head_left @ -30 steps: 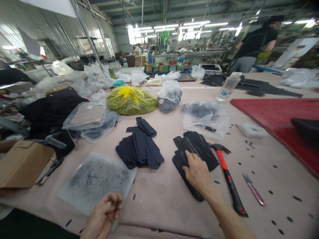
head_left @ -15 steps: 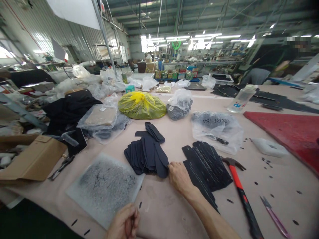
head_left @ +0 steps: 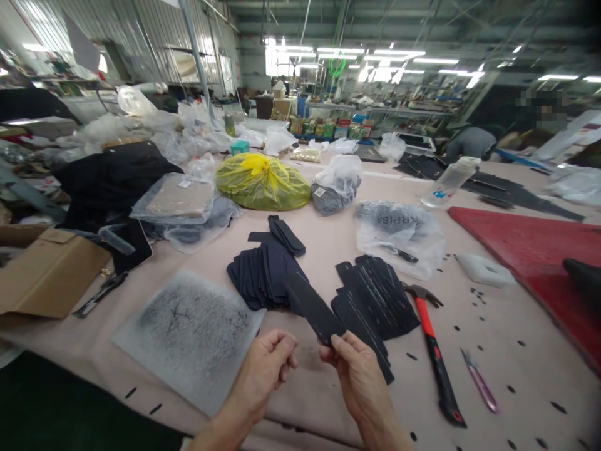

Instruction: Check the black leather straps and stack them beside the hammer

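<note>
Between thumb and fingers, my right hand (head_left: 352, 360) pinches the lower end of a dark fabric strip (head_left: 315, 308), which tilts up to the left. My left hand (head_left: 270, 358) is closed, its fingers curled; whether anything small is inside is hidden. It is just left of the strip, apart from it. Behind the strip lies a fanned pile of dark strips (head_left: 258, 274), with a few more strips (head_left: 286, 235) beyond. Right of my right hand is another batch of dark strips (head_left: 375, 300) with pale streaks. A smudged translucent sheet (head_left: 188, 332) lies left of my left hand.
A red-handled hammer (head_left: 436, 357) and pink-handled thread snips (head_left: 479, 379) lie at right, near a red board (head_left: 530, 257). Behind are a yellow bag (head_left: 263, 181), a printed plastic bag (head_left: 399, 232) and a bottle (head_left: 448, 183). A cardboard box (head_left: 51, 269) stands left. A person (head_left: 474, 141) bends far right.
My right hand has taken a strip from the fanned pile and drawn it back toward me. My left hand has risen and moved right, closer to it. The view has shifted slightly.
</note>
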The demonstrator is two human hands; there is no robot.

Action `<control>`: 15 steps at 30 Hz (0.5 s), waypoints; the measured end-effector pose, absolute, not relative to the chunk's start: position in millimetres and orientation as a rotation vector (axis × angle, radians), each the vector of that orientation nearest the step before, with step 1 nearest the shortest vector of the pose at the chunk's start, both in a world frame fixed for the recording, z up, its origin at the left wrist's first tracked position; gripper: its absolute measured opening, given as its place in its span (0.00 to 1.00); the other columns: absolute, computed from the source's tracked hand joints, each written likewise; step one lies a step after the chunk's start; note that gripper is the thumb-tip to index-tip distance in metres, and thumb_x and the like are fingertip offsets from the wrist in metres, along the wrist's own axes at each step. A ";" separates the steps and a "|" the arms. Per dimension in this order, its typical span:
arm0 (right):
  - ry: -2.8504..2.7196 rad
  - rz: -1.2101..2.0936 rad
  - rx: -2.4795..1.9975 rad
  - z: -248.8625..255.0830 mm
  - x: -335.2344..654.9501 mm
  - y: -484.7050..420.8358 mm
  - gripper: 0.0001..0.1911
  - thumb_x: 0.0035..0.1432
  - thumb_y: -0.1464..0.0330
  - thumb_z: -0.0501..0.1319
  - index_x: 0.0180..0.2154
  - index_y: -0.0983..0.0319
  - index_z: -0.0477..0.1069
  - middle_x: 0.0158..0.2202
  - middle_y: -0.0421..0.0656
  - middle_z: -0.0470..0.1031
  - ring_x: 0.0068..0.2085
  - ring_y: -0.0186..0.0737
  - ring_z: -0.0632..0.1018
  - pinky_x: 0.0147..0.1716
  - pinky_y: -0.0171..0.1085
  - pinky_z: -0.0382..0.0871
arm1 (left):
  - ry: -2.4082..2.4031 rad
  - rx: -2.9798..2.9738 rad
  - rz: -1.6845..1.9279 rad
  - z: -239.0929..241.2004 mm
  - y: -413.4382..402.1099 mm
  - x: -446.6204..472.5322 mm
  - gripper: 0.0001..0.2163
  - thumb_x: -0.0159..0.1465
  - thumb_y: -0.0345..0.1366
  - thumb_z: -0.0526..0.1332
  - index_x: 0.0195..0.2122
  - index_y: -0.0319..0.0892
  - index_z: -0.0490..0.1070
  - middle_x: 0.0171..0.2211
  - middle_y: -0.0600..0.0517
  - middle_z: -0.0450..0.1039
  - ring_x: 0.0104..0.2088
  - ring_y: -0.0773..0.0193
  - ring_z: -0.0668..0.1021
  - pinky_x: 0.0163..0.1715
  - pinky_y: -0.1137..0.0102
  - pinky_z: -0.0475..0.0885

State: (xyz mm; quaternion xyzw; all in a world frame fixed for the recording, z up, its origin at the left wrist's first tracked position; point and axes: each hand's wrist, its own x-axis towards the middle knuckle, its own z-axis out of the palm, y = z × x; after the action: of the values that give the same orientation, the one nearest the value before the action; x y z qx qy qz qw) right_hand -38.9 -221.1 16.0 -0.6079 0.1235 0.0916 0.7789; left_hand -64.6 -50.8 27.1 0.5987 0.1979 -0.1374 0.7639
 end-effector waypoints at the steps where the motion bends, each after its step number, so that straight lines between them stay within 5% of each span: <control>1: 0.300 0.228 -1.191 19.8 -46.9 -218.1 0.16 0.49 0.58 0.71 0.27 0.64 0.73 0.26 0.40 0.73 0.26 0.36 0.73 0.30 0.35 0.70 | 0.428 1.363 -0.278 30.4 -53.1 -62.2 0.17 0.59 0.50 0.63 0.33 0.38 0.71 0.22 0.54 0.70 0.16 0.75 0.63 0.14 0.79 0.51; 7: 0.263 0.334 -0.951 35.4 -71.0 -205.6 0.11 0.50 0.65 0.71 0.34 0.64 0.79 0.33 0.45 0.76 0.32 0.38 0.72 0.31 0.35 0.69 | 0.470 1.298 -0.323 44.6 -61.4 -54.4 0.19 0.58 0.52 0.64 0.29 0.39 0.67 0.19 0.58 0.65 0.13 0.78 0.58 0.13 0.78 0.46; 15: 0.179 0.429 -0.888 39.1 -77.1 -205.8 0.06 0.48 0.69 0.69 0.30 0.66 0.78 0.27 0.43 0.75 0.28 0.33 0.67 0.27 0.30 0.62 | 0.542 1.016 -0.561 37.4 -66.5 -64.1 0.21 0.51 0.52 0.68 0.25 0.39 0.63 0.15 0.59 0.61 0.12 0.79 0.55 0.11 0.78 0.41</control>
State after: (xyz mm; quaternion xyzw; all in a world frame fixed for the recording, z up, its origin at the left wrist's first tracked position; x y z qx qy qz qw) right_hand -77.1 -205.8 39.1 -0.4259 0.0856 0.2057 0.8769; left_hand -64.1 -66.5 37.4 0.4742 0.2529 -0.2618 0.8016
